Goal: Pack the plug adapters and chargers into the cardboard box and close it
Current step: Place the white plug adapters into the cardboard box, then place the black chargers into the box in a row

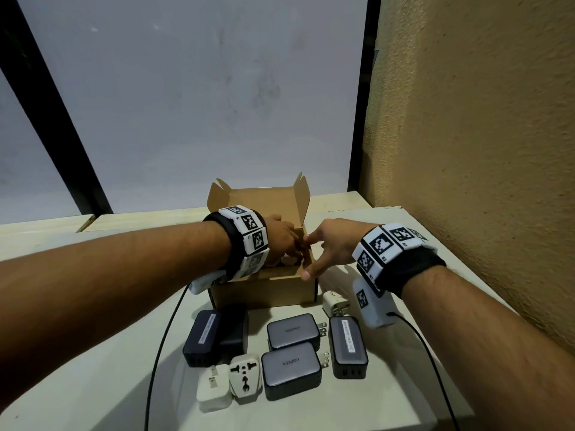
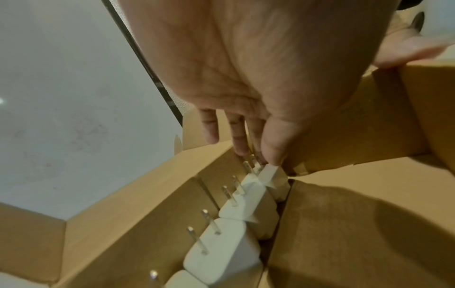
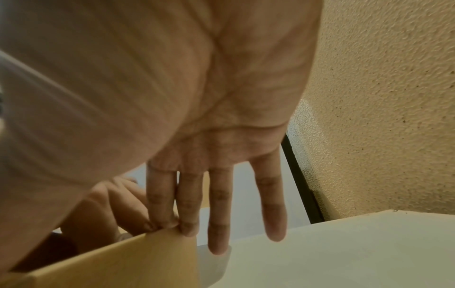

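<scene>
A small white two-pronged plug charger (image 2: 272,180) is being pinched between thumb and fingers of the left hand (image 1: 280,236) inside the open brown cardboard box (image 1: 264,290), at the end of a row of like white chargers (image 2: 248,206) being kept with prongs upward along an inner cardboard wall. The box is being kept near the far edge of the pale table (image 1: 93,384), its lid flaps being held upright. The box's right front corner is being touched by the straight, slightly spread fingers of the right hand (image 1: 329,244), nothing being gripped. Between the box and the near edge, dark blue-black block chargers (image 1: 214,334), two grey rectangular chargers (image 1: 292,332), a white cube charger (image 1: 214,388), a beige universal plug adapter (image 1: 245,376) and a grey upright charger (image 1: 348,345) are being left lying close together.
</scene>
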`<state>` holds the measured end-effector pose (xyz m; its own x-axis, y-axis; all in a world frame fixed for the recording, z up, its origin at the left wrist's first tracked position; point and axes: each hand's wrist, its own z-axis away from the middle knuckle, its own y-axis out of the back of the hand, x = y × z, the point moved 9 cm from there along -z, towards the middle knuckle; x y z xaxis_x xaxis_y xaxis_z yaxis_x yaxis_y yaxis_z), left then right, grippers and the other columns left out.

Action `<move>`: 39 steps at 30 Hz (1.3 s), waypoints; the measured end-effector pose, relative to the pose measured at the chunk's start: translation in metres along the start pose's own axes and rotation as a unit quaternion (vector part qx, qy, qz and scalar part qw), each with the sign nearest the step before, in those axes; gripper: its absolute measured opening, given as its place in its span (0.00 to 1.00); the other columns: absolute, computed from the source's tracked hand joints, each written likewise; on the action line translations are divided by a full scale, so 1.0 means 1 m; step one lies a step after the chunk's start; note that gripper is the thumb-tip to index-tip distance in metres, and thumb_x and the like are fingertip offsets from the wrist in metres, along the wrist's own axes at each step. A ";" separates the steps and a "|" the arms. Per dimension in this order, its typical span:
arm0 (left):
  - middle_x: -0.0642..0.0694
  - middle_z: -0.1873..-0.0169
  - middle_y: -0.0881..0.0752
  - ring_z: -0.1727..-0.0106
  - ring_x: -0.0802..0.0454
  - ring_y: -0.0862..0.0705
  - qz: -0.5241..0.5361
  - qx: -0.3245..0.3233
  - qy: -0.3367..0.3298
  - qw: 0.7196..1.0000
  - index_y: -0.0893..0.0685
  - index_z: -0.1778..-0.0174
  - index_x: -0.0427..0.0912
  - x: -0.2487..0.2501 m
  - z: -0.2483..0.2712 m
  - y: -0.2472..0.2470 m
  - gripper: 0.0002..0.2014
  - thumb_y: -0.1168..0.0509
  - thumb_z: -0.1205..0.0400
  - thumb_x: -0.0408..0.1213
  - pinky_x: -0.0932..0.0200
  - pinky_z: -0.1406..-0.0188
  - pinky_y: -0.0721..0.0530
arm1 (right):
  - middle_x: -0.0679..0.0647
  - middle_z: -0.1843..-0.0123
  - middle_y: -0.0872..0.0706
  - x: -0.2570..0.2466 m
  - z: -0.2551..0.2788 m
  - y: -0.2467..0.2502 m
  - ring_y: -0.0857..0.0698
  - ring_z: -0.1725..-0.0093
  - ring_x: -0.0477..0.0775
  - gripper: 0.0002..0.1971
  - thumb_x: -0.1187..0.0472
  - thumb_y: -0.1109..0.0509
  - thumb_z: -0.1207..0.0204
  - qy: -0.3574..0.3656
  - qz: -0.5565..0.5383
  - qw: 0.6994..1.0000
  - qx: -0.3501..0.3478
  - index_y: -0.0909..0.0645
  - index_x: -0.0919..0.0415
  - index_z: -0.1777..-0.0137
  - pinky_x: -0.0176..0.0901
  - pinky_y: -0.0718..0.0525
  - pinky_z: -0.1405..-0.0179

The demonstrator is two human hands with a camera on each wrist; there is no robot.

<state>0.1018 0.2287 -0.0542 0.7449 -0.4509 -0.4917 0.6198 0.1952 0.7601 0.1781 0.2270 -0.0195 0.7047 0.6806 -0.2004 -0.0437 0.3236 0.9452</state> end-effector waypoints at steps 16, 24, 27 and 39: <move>0.53 0.37 0.17 0.37 0.55 0.20 0.249 0.252 0.014 0.935 0.17 0.35 0.52 -0.009 0.136 0.045 0.15 0.35 0.18 0.39 0.55 0.37 0.18 | 0.50 0.19 0.30 0.003 0.005 -0.006 0.28 0.23 0.55 0.44 0.35 0.28 0.32 -0.018 -0.041 0.999 -0.009 0.38 0.52 0.18 0.53 0.32 0.25; 0.58 0.37 0.21 0.38 0.59 0.22 0.389 0.076 0.098 0.913 0.28 0.28 0.55 0.009 0.184 -0.061 0.39 0.23 0.34 0.58 0.68 0.43 0.22 | 0.56 0.23 0.26 -0.010 0.009 -0.013 0.26 0.26 0.59 0.42 0.32 0.37 0.26 -0.041 0.019 0.999 -0.007 0.45 0.50 0.16 0.52 0.29 0.28; 0.57 0.29 0.27 0.31 0.57 0.26 0.389 0.041 0.124 0.912 0.37 0.22 0.55 0.018 0.186 -0.086 0.48 0.23 0.36 0.60 0.59 0.30 0.25 | 0.57 0.26 0.22 -0.010 0.005 -0.011 0.23 0.30 0.59 0.41 0.30 0.39 0.28 -0.064 0.041 0.997 -0.003 0.35 0.53 0.20 0.53 0.26 0.31; 0.55 0.39 0.21 0.40 0.56 0.20 0.457 0.091 0.141 0.873 0.27 0.35 0.53 0.013 0.190 -0.097 0.38 0.18 0.39 0.50 0.58 0.37 0.16 | 0.58 0.38 0.14 -0.022 -0.001 -0.004 0.17 0.39 0.58 0.39 0.29 0.36 0.30 -0.074 0.147 0.986 -0.008 0.21 0.62 0.33 0.46 0.23 0.46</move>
<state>0.0046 0.0380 -0.0538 0.9550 0.0580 0.2907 -0.2964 0.2090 0.9319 0.1620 0.2109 -0.0193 0.7555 0.6434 0.1232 -0.2718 0.1368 0.9526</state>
